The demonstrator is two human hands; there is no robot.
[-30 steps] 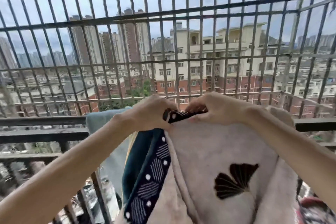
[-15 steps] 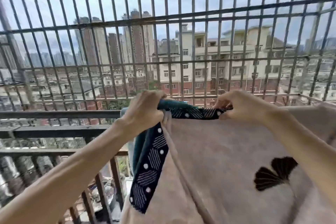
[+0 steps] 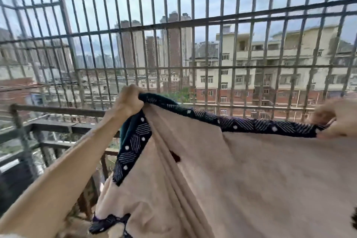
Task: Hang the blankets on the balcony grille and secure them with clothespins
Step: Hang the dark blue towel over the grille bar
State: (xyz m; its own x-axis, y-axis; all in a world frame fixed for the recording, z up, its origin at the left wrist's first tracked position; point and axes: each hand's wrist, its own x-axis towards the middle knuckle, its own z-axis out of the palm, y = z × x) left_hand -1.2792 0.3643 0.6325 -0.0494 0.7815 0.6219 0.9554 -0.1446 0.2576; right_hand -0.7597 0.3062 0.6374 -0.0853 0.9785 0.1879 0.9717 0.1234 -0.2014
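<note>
Grey metal railing (image 3: 58, 110) runs across the far left, beyond the left forearm and a little below the left hand (image 3: 129, 102). That hand is raised, its fingers curled into a tight fist around one corner of the blanket (image 3: 251, 170), a beige plush sheet. The blanket has a navy border (image 3: 270, 125) patterned with white dots and stripes.

Directly under the fist, one run of the border hangs down, with a strip of teal fabric (image 3: 124, 131) showing just behind it. To the right of the fist, the border stretches as a slightly sagging band all the way to the right hand (image 3: 336, 120). That hand sits at the right edge of the view and is blurred; its fingers look curled, pinching the end of the border.

A second ago both hands were bunched together at the middle of the blanket's edge. Half a second ago they had begun to part. Now they are well apart, with the edge drawn out between them.

Beige cloth spreads below both hands, with folds fanning down from the left fist. The leaf motif, fully seen earlier, now shows only as a small dark spot (image 3: 175, 157) in a fold below and right of the left hand.

Behind and above both hands stands the balcony grille (image 3: 173, 25), with apartment blocks (image 3: 270, 60) beyond it. The blanket's top edge is held up in front of the grille; whether the lower cloth rests on the railing cannot be told.
</note>
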